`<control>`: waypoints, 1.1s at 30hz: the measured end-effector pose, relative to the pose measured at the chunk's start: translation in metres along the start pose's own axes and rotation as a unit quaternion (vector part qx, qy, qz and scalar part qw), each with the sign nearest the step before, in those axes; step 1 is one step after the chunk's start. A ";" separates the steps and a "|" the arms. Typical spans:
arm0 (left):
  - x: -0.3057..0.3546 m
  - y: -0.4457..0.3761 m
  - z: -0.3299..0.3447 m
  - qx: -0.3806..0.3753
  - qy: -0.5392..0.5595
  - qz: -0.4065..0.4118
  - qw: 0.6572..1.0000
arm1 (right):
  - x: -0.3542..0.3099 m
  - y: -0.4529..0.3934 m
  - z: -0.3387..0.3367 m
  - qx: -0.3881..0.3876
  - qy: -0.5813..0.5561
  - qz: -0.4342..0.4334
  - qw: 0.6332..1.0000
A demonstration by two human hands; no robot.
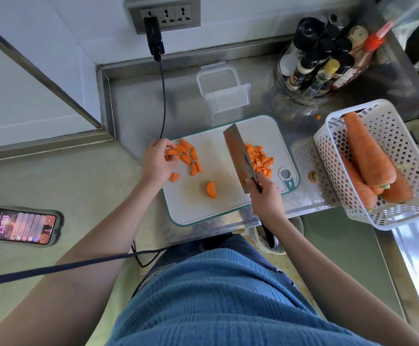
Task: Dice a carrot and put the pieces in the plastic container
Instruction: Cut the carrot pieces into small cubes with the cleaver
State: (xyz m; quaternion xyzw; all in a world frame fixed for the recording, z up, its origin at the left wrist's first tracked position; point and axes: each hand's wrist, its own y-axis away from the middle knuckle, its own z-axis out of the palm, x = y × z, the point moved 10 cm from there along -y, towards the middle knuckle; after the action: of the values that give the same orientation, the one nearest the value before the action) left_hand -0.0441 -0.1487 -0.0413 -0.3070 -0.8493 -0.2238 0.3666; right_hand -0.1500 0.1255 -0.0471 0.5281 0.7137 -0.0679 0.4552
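Right hand (265, 196) held a closed grip on the cleaver (240, 159), blade raised; left hand (157, 162) pinched carrot wedges (187, 156) on the smooth cutting board (203, 211). I judged wedges should lie flat-side down before cutting. Matte orange dice (259, 159) remained on the board; the clear plastic container (222, 92) stood behind it.

A stainless steel counter (138, 106) meets a white wall (53, 33) that carries a grey socket panel (163, 15). Soft daylight falls on the steel. Left of it lies a beige worktop (66, 186).

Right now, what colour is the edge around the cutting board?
Teal green, around the white cutting board; the head view shows it.
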 end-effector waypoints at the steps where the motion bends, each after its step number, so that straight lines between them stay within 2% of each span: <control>1: -0.003 0.001 0.000 0.005 0.048 -0.032 0.998 | 0.001 0.000 0.000 0.000 0.000 0.001 1.000; 3: -0.012 0.003 0.004 0.001 0.111 -0.093 0.990 | 0.001 0.000 0.000 0.000 -0.001 0.000 1.000; 6: -0.019 0.003 0.009 -0.019 0.135 -0.123 0.983 | 0.000 0.001 0.001 0.001 -0.003 -0.001 1.000; 14: -0.023 0.002 0.010 -0.034 0.117 -0.110 0.986 | 0.003 -0.002 0.006 -0.007 -0.014 0.003 1.000; 17: -0.014 0.003 0.005 -0.021 0.077 -0.063 0.995 | 0.001 -0.002 0.007 -0.010 -0.014 0.006 1.000; 20: 0.002 -0.007 -0.002 -0.005 -0.055 0.020 0.998 | -0.001 -0.003 0.008 -0.011 -0.011 0.006 1.000; 22: 0.001 -0.018 0.010 -0.033 -0.116 0.051 0.991 | -0.001 -0.003 0.007 -0.010 -0.011 0.005 1.000; 25: 0.003 -0.027 0.030 -0.082 -0.150 0.071 0.983 | 0.000 -0.002 0.005 -0.007 -0.005 0.003 1.000; 29: 0.023 -0.032 0.042 -0.098 -0.231 0.145 0.957 | 0.001 0.000 0.001 -0.005 0.002 0.002 1.000; 33: 0.034 -0.032 0.041 -0.095 -0.235 0.164 0.953 | 0.005 0.002 -0.001 0.000 -0.003 0.013 1.000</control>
State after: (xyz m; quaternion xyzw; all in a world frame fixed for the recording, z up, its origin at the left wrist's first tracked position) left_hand -0.1042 -0.1346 -0.0464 -0.5192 -0.8242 -0.1620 0.1575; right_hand -0.1490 0.1300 -0.0497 0.5369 0.7055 -0.0638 0.4581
